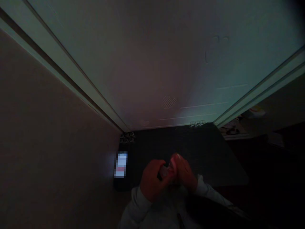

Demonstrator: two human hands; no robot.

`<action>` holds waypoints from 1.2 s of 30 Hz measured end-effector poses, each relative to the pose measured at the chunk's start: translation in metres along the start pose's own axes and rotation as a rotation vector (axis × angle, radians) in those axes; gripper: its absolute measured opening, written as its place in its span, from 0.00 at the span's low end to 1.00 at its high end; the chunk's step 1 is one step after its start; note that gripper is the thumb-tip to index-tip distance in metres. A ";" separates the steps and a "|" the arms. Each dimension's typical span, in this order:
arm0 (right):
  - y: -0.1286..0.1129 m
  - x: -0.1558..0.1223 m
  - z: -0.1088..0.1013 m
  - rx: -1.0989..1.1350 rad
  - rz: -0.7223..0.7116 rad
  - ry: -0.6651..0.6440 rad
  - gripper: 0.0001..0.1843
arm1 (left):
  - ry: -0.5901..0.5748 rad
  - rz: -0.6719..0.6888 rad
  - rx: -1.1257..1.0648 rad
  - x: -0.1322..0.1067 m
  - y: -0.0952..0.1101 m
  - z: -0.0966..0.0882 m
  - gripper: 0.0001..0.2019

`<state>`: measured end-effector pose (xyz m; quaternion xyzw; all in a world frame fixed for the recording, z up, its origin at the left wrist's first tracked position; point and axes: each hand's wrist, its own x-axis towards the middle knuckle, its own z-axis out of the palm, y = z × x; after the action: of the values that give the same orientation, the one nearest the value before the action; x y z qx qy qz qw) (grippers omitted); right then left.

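The room is very dark. My left hand (152, 183) and my right hand (184, 173) are held together low in the middle of the view, above a dark table (214, 152). Both have their fingers curled around a small pale object (166, 170) between them; what it is I cannot make out. Light-coloured sleeves cover both wrists.
A lit phone screen (121, 164) lies on the table's left edge, next to the wall. A pale door (166, 63) with its frame stands straight ahead beyond the table. Some papers or books (234, 128) lie at the right, past the door frame.
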<state>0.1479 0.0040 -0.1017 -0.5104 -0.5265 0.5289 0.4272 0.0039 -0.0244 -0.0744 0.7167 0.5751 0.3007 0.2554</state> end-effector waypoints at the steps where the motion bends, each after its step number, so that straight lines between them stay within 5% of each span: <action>1: 0.000 0.000 -0.001 0.001 0.001 0.013 0.23 | -0.023 -0.019 -0.029 0.000 0.000 0.000 0.14; 7: -0.004 0.002 -0.002 0.041 0.028 0.015 0.18 | -0.063 -0.137 -0.151 0.000 0.001 -0.005 0.10; 11: -0.001 0.000 0.000 0.080 0.061 -0.036 0.13 | -0.050 -0.342 -0.406 0.002 0.000 -0.002 0.09; 17: 0.004 -0.006 0.001 0.234 0.134 -0.033 0.16 | -0.054 -0.497 -0.637 0.002 -0.005 0.009 0.09; 29: -0.001 0.007 0.000 0.711 0.251 0.076 0.12 | -0.040 -0.529 -0.799 0.002 -0.007 0.011 0.15; 34: 0.002 0.007 0.003 0.676 0.264 0.082 0.19 | -0.024 -0.513 -0.779 0.001 -0.008 0.013 0.12; 36: 0.005 0.007 0.003 0.582 0.281 -0.010 0.18 | -0.022 -0.497 -0.758 0.000 -0.008 0.013 0.11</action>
<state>0.1441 0.0099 -0.1079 -0.4322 -0.2796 0.7135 0.4754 0.0078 -0.0227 -0.0894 0.4158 0.5762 0.4121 0.5703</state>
